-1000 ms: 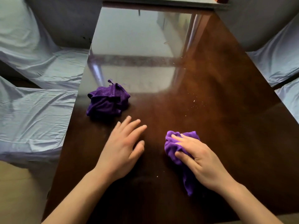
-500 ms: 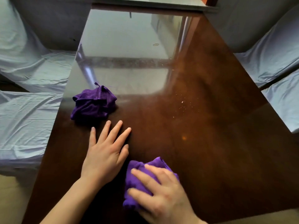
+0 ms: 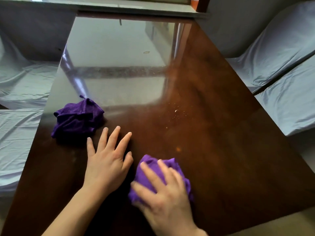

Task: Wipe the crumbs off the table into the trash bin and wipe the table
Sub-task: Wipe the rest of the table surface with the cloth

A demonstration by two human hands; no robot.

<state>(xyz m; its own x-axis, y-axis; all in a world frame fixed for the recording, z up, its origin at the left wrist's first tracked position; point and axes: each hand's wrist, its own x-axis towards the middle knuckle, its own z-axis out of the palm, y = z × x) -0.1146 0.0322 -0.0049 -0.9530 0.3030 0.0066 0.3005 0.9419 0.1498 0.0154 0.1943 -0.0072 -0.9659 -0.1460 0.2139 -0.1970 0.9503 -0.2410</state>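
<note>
Since a second ago the right hand [image 3: 167, 198] has dragged its purple cloth [image 3: 148, 174] nearer the left hand [image 3: 106, 165], fingers pressing it onto the table [image 3: 221, 159]. That left hand lies flat, fingers spread. Beyond it sit a second cloth [image 3: 77, 119] and crumbs [image 3: 176, 112].

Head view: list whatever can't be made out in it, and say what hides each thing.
- Trash bin: not in the head view at all.
- Cloth under the right hand: mostly covered by the hand, and both are motion-blurred.
- Crumbs: pale specks too small to identify.
- Far half of the table: window glare masks any crumbs there.
- Table's near edge: cut off by the frame and both arms.
</note>
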